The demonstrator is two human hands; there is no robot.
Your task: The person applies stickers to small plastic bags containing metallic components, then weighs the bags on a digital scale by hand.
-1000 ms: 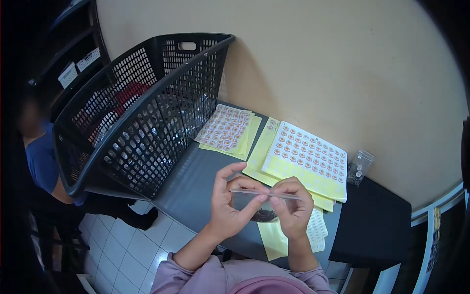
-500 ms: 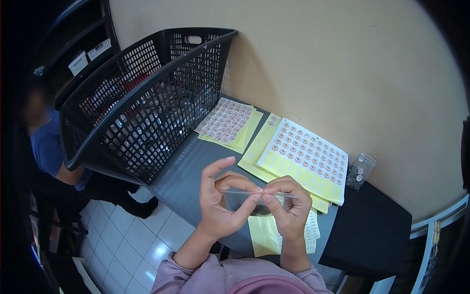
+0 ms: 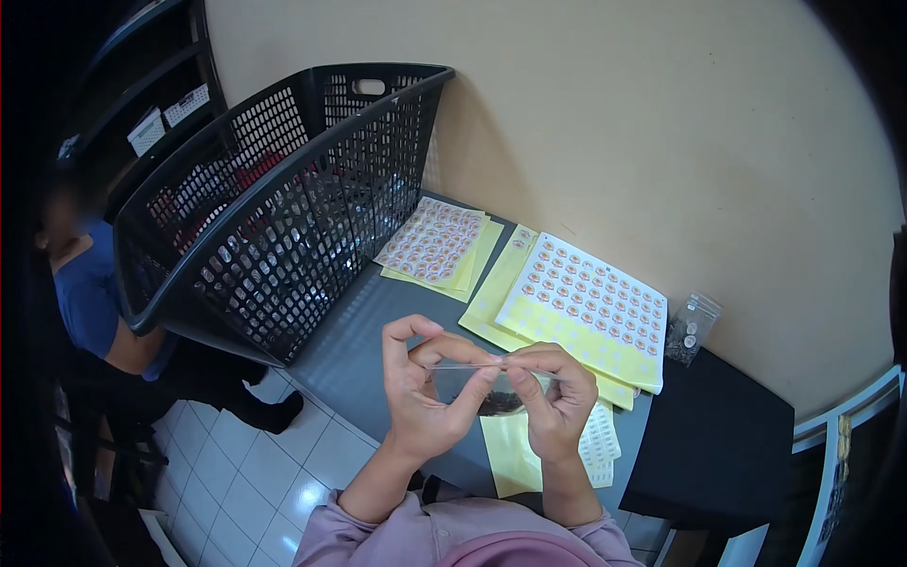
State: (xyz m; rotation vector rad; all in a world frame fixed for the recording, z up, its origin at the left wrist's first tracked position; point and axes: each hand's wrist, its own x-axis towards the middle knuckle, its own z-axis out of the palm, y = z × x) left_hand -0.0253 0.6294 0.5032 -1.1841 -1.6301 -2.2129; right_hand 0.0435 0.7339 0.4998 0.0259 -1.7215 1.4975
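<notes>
Both hands pinch the top edge of a small clear plastic bag (image 3: 499, 403) over the front of the table. Something dark lies in the bag's lower part; I cannot make out what. My left hand (image 3: 427, 383) grips the edge between thumb and fingers, its index finger raised and curled. Right beside it, my right hand (image 3: 557, 392) pinches the same edge, the two thumbs close together. Below the hands are a yellow backing sheet (image 3: 508, 454) and a white sheet of small labels (image 3: 598, 444).
A large black basket (image 3: 283, 203) with shiny packets stands at the left of the grey table (image 3: 354, 331). Round-sticker sheets (image 3: 436, 241) and a thicker sticker stack (image 3: 586, 302) lie behind my hands. Another clear bag (image 3: 694, 326) rests by the wall. A person in blue (image 3: 90, 293) is at far left.
Both hands keep their pinch on the bag's edge and the thumbs have shifted slightly. The bag's front now shows a little more. The view has moved slightly.
</notes>
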